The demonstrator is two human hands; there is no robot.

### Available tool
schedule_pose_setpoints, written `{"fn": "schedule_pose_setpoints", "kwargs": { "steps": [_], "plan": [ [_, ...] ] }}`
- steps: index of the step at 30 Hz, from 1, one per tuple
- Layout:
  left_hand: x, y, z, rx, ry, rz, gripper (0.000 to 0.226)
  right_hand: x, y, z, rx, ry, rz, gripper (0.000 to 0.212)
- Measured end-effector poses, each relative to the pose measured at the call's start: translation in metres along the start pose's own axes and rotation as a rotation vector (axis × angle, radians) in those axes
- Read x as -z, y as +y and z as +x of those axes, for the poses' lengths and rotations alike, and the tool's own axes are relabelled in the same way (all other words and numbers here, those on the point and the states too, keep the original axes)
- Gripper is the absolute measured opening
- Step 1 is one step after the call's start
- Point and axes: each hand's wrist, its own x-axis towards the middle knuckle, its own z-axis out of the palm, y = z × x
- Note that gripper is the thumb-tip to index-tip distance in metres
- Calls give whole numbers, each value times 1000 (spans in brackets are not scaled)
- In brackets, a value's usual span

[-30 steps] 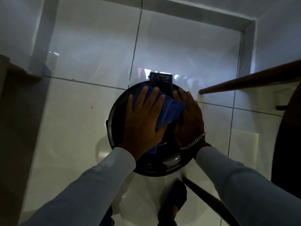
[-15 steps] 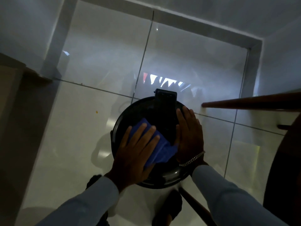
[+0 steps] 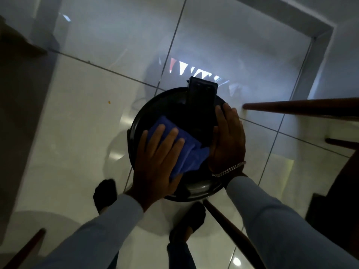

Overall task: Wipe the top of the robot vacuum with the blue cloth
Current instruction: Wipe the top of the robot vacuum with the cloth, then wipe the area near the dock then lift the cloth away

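Down on the glossy white tiled floor [image 3: 64, 133], the left hand [image 3: 157, 164] presses a folded blue cloth [image 3: 186, 152] flat on the round, shiny black robot vacuum [image 3: 196, 187].

Cloth and hand sit on the near-left part of the lid, fingers [image 3: 172, 136] spread and released rather than clenched, pinning the soft fabric by palm pressure alone. The right hand [image 3: 228, 140] lies open and flat on the vacuum's right edge, apparently steadying it, with a silver chain bracelet [image 3: 229, 169] at the wrist. Unwiped lid lies away from the fingertips, toward the raised black rectangular block [image 3: 202, 94] at the far rim, so the next stroke probably runs forward along that line. The left hand is the one on the cloth. A brown wooden chair leg [image 3: 303, 107] juts in just right of the vacuum.
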Motion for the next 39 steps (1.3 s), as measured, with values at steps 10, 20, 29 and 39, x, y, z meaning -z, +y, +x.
{"fn": "schedule_pose_setpoints", "kwargs": {
  "steps": [10, 20, 29, 39],
  "plan": [
    [-2, 51, -45, 271, 24, -30, 58, 0, 6, 1, 119, -129, -24, 48],
    [62, 70, -30, 507, -136, -547, 71, 63, -41, -34, -317, 8, 471, 38],
    [77, 61, 25, 1047, -260, -749, 71, 49, -98, -121, -629, -98, 593, 85],
    [188, 162, 96, 809, -354, -1251, 37, 225, -97, -122, -549, 198, 1006, 76]
  ]
}}
